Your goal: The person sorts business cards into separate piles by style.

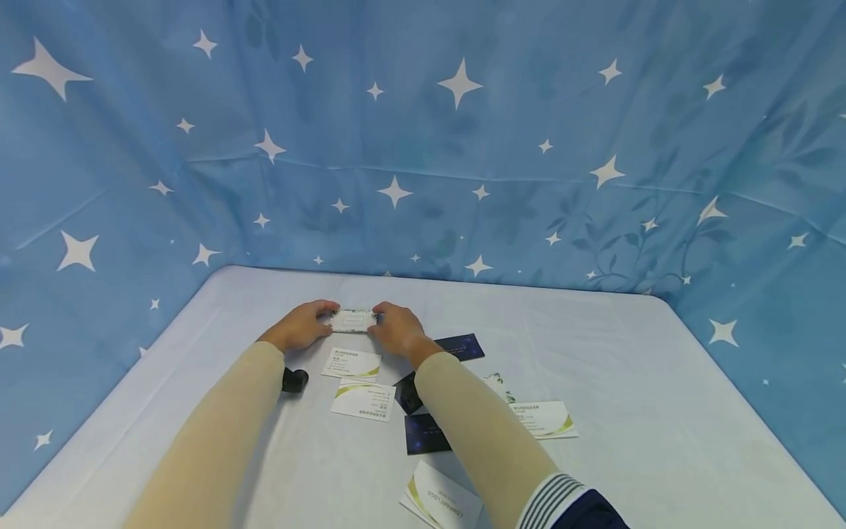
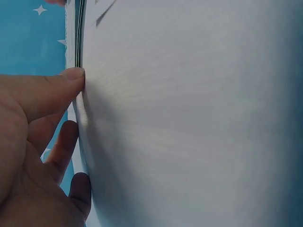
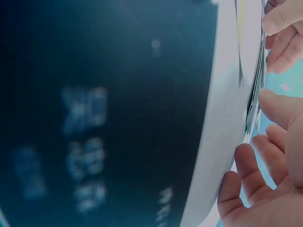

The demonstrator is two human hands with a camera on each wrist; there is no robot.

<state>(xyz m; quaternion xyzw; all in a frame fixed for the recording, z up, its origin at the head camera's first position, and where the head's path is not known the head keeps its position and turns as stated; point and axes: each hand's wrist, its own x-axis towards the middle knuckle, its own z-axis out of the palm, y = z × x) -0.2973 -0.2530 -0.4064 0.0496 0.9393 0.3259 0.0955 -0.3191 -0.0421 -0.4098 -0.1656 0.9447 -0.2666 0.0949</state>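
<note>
Near the far side of the white table, a small stack of white business cards (image 1: 352,321) with a leafy printed border lies between the two hands. My left hand (image 1: 302,325) pinches its left end with thumb and fingers. At the opposite end, my right hand (image 1: 399,328) grips the same stack. In the left wrist view the thin layered edges of the cards (image 2: 79,38) run up from the thumb, close to the tabletop. The right wrist view shows both hands at the stack's edge (image 3: 255,85), slightly fanned near the right thumb.
White cards with gold curves lie closer in on the table (image 1: 661,382): one pair (image 1: 363,400), one at the right (image 1: 545,419), one in front (image 1: 444,499). Dark blue cards (image 1: 426,435) and a leaf-printed card (image 1: 497,386) lie partly behind the right forearm. A star-patterned blue curtain (image 1: 423,147) hangs behind.
</note>
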